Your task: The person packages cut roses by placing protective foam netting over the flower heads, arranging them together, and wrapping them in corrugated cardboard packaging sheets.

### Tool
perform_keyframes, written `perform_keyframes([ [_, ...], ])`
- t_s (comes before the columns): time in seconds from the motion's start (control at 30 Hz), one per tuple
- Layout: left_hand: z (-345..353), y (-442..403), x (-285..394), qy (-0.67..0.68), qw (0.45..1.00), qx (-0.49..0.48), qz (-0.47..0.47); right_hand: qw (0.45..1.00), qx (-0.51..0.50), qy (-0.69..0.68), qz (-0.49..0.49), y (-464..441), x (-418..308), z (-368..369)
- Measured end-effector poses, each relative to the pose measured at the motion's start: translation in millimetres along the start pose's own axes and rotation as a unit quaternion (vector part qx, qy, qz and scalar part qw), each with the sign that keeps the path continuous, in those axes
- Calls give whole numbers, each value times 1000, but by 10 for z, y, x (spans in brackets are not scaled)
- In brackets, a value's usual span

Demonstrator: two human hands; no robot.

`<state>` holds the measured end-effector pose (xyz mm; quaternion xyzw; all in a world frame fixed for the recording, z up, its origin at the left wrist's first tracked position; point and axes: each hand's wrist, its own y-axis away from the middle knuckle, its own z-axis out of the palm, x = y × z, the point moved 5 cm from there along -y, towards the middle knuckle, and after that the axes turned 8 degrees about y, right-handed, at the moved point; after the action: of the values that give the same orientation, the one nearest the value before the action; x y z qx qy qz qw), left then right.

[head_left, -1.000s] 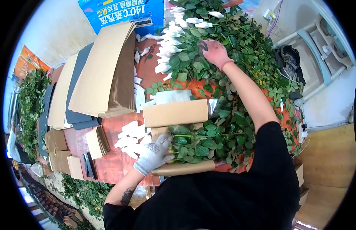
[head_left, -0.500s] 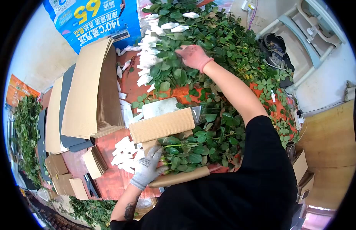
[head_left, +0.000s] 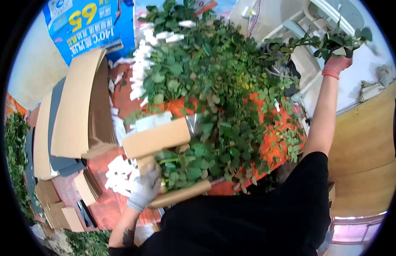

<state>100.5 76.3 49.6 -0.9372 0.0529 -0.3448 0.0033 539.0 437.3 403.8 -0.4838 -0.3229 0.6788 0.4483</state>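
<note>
Nearest the person, a brown cardboard edge [head_left: 181, 195] runs along the front of the red-topped table [head_left: 102, 168]. Between it and the tan cardboard flap [head_left: 157, 137], my landmark here, lies a bundle of leafy green stems [head_left: 189, 164], so that part looks laid in, though the cardboard is not closed round it. The left hand [head_left: 143, 187], in a grey glove, is at the bundle's left end, fingers loosely bent; it's too blurred for me to tell whether they pinch anything.

Left of the flap sits a scatter of loose white sleeves [head_left: 118, 176], with a tall stack of tan cardboard sheets [head_left: 74, 106] beyond. Past the flap, a big heap of green foliage [head_left: 206, 64] remains outside the cardboard, white-covered heads [head_left: 140, 72] lined along its left side, so by my reckoning plenty is left.

Farthest out, well to the flap's right, the right hand [head_left: 337, 66], in a pink glove, is closed round a leafy sprig [head_left: 334, 45], raised clear of the table near a white-framed chair [head_left: 306, 64].
</note>
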Motion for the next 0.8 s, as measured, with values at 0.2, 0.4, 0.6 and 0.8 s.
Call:
perform_keyframes([
  [0.2,63,14,-82,14,997,-44,-56,668,-479,492,-287,2054,-719,1144],
  [0.4,55,30,21,-20,992,-110,-58,560,-745,293,-215,4359,-650,1490],
  [0.6,79,48,-14,-36,995,-94,-22,549,-715,355,-247,4736,-648,1531],
  [0.8,109,59,-42,-39,995,-88,-16,540,-744,342,-193,4889,-610,1602],
])
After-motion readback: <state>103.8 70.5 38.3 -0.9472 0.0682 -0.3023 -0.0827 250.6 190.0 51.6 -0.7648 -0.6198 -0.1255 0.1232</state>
